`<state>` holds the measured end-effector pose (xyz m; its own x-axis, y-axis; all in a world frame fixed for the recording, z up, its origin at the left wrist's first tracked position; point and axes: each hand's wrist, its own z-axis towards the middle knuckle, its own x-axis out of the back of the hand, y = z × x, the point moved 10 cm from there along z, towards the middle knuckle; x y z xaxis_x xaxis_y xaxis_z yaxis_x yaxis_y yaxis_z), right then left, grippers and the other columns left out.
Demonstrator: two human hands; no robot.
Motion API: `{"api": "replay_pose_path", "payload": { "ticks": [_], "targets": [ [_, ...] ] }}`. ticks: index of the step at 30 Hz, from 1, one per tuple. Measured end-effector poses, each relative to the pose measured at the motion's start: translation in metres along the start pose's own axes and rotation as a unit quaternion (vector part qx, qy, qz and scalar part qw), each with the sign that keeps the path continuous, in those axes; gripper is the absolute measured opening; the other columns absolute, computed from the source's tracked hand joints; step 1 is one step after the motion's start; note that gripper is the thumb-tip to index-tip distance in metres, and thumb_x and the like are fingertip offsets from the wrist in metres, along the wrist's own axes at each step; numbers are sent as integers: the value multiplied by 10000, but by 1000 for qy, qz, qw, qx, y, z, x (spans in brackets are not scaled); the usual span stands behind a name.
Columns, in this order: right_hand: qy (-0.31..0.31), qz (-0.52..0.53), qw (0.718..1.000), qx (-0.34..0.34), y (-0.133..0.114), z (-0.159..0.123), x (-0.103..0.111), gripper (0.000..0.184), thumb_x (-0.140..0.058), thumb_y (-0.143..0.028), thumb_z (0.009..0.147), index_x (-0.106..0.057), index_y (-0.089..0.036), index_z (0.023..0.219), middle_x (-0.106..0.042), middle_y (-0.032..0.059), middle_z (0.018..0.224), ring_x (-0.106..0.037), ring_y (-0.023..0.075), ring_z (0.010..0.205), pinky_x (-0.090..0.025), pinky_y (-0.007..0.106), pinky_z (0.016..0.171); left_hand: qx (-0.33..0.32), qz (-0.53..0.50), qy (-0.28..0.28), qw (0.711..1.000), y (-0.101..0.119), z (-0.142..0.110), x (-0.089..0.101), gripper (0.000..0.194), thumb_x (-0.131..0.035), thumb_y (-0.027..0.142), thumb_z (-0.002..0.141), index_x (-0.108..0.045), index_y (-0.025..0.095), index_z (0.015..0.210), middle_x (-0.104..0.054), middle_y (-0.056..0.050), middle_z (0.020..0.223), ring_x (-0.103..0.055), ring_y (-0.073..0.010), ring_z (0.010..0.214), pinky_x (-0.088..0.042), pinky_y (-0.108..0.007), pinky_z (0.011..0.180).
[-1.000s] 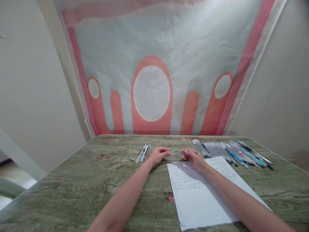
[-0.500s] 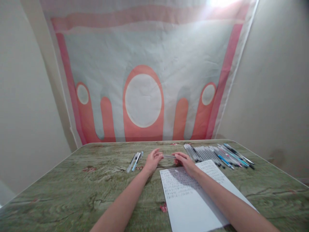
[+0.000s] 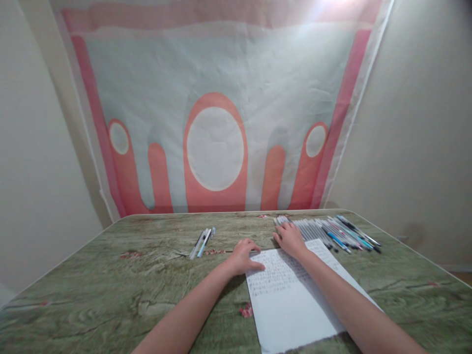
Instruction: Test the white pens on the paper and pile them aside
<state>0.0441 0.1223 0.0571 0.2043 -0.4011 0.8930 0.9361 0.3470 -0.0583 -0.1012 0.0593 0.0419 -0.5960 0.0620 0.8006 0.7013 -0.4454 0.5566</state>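
Note:
My left hand (image 3: 246, 256) rests by the upper left corner of a handwritten sheet of paper (image 3: 295, 314). Its thumb and fingers are apart, and it holds nothing. Beyond the paper's top edge, my right hand (image 3: 290, 238) lies with fingers spread over the left end of a row of slim, clear pens (image 3: 311, 232). The hand covers part of that row, so the pens directly under it are hidden.
Left of my hands, a small group of pens (image 3: 202, 243) lies on the wood-patterned table (image 3: 110, 290). A blue pen (image 3: 337, 241) and several darker ones sit at the row's right side. Behind the table hangs a pink and grey cloth (image 3: 214, 64).
The slim grey pen held between both hands is no longer there. My right hand moved right onto the pen row; my left hand came nearer, to the paper's corner, and opened.

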Motion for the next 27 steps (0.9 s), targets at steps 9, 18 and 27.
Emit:
{"api": "replay_pose_path", "payload": {
  "ticks": [9,18,27],
  "targets": [
    [-1,-33,999,-18,13,-2,-8,287,-430,-374,820,-655,-206,882,-539,126,884,-426,263,894,-288,368,746,15,-9,-6,1000,-3,0,-2,522,-727,489,464,-634,227,905,-524,-64,985,-454,-249,971,-346,-344,861],
    [35,-16,999,13,7,-4,-4,290,-418,-350,821,-660,-189,824,-541,132,837,-436,270,863,-301,374,736,10,-16,-9,1000,-3,-3,-3,539,-716,515,465,-635,234,917,-520,-62,982,-448,-253,986,-337,-359,886],
    [0,93,986,142,-41,-13,-2,263,-374,-255,842,-629,-194,838,-570,78,815,-481,205,821,-344,308,743,-26,-12,-9,1000,-2,-1,2,470,-698,461,530,-645,193,912,-594,-70,936,-511,-231,919,-377,-325,836]
  ]
}}
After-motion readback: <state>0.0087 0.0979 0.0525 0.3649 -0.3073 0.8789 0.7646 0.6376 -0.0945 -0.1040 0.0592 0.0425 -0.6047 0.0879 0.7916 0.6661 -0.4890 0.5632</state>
